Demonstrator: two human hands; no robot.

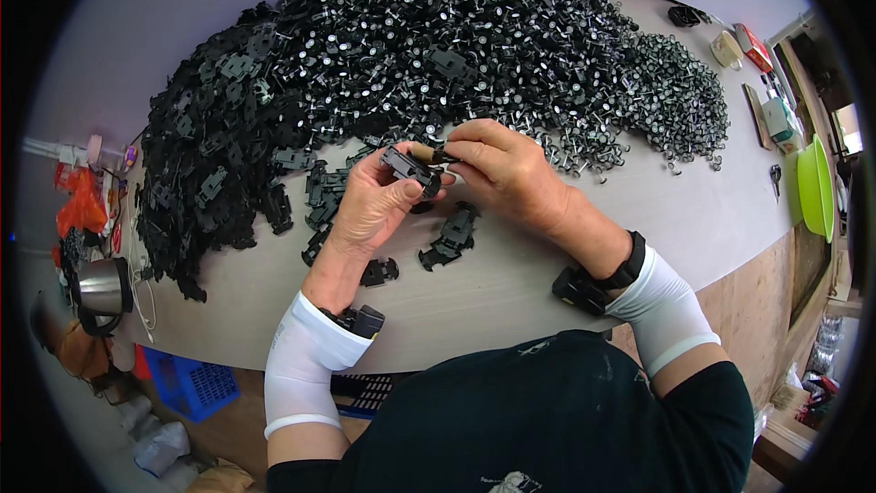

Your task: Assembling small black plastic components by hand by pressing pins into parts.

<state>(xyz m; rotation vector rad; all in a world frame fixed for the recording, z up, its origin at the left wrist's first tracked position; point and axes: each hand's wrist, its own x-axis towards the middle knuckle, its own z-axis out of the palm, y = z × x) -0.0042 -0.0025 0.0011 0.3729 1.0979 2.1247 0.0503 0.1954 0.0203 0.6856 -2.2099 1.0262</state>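
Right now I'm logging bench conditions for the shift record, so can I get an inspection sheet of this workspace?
Surface: pale table, mostly covered at the back.
Job's things: black plastic frame held in left hand; right hand pinches a small piece against it.
Clutter: big heap of wheel axles, stack of black frames, loose frames near the hands.
Fingers: both hands closed on the frame.
Cables: white cord at left edge.
Surroundings: metal kettle, blue crate, green basin.
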